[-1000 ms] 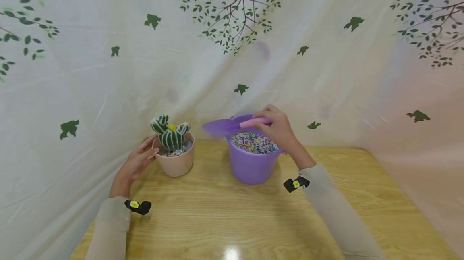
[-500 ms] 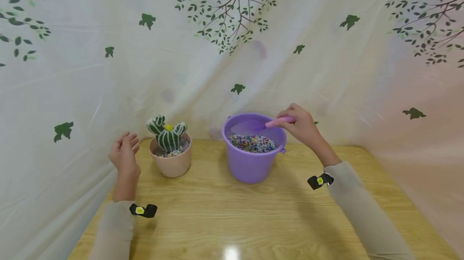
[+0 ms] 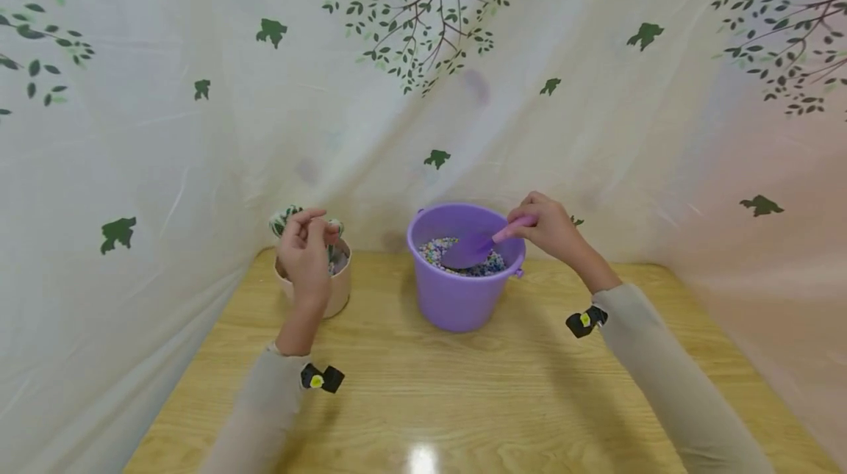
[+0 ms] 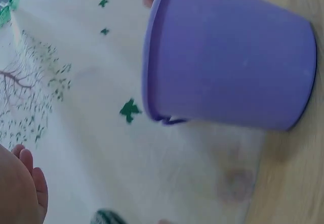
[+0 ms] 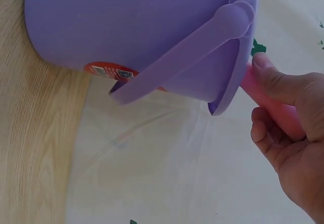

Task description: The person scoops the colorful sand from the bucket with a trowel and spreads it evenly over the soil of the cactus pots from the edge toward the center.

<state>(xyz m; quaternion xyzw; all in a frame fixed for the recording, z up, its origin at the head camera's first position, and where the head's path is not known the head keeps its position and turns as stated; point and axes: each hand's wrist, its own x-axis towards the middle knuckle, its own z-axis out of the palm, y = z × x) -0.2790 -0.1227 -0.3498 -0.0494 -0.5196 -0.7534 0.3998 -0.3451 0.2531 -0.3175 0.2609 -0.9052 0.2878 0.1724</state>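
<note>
My right hand [image 3: 551, 230] grips the pink handle of a toy trowel [image 3: 515, 228] by the right rim of a purple bucket [image 3: 456, 305]. The trowel's purple blade lies inside the bucket, at the small multicoloured beads [image 3: 434, 247]; whether it digs into them I cannot tell. In the right wrist view, thumb and fingers close round the pink handle [image 5: 276, 107]. My left hand [image 3: 306, 257] is in front of a pale peach pot [image 3: 340, 289], with loosely bent fingers and nothing held. It hides most of the striped green cactus [image 3: 281, 220] in that pot.
A wooden table [image 3: 410, 393] carries the pot on the left and the bucket at the middle back. Behind it hangs a pale cloth [image 3: 370, 136] printed with leaves and branches. The bucket's carrying handle [image 5: 177, 62] hangs down its side.
My left hand has let go of the pot's side, moved off left, then swung right in front of the pot. My right hand has moved right, and the trowel blade has gone down into the bucket.
</note>
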